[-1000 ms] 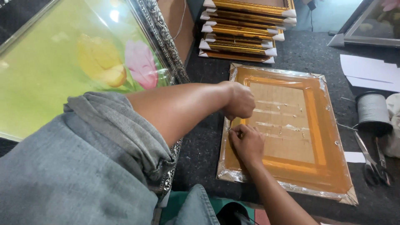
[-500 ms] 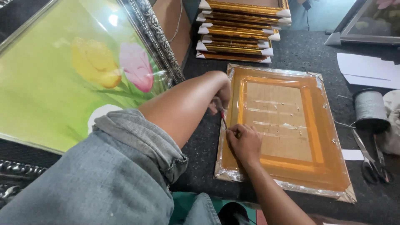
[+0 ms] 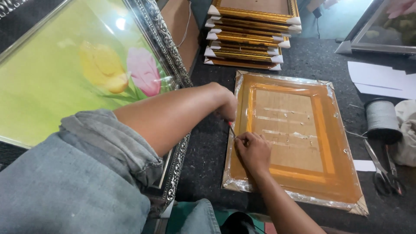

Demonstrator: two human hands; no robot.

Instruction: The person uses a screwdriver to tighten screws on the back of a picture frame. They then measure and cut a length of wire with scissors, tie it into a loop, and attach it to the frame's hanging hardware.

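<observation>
I see the wrapped gold frame lying flat on the dark table, centre-right, w/ my right hand closed in a pinch at its left edge and my left hand fisted just beside it on a thin red-handled tool, prob. a blade or pick. I judge the frame stiff and fairly light but slick under the film; I'd grip by the long rails, not the padded corners.

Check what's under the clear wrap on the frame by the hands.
Under the plastic wrap: a gold frame lying back-up, brown backing board with pale tape strips. Its front face is hidden against the dark table.
</observation>
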